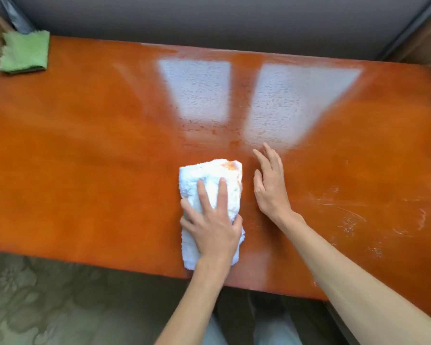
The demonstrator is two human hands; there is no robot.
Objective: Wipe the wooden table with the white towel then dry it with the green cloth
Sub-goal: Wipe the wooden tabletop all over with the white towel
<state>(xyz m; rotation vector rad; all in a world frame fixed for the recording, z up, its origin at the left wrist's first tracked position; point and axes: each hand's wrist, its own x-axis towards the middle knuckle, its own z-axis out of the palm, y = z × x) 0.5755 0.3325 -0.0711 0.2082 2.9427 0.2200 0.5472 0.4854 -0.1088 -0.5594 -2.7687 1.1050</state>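
Note:
The orange-brown wooden table (85, 158) fills most of the view. A folded white towel (209, 175) with an orange stain at its far edge lies near the table's front middle. My left hand (209, 220) presses flat on the towel, fingers spread over it. Just right of the towel, my right hand (270, 180) rests flat on the bare wood, fingers apart and holding nothing. The folded green cloth (24, 52) sits at the far left corner, well away from both hands.
Wet streaks and smears (353, 220) mark the table's right front area. Window light reflects as two pale patches (296, 103) at the far middle. A grey wall runs behind the table; patterned floor lies below the front edge.

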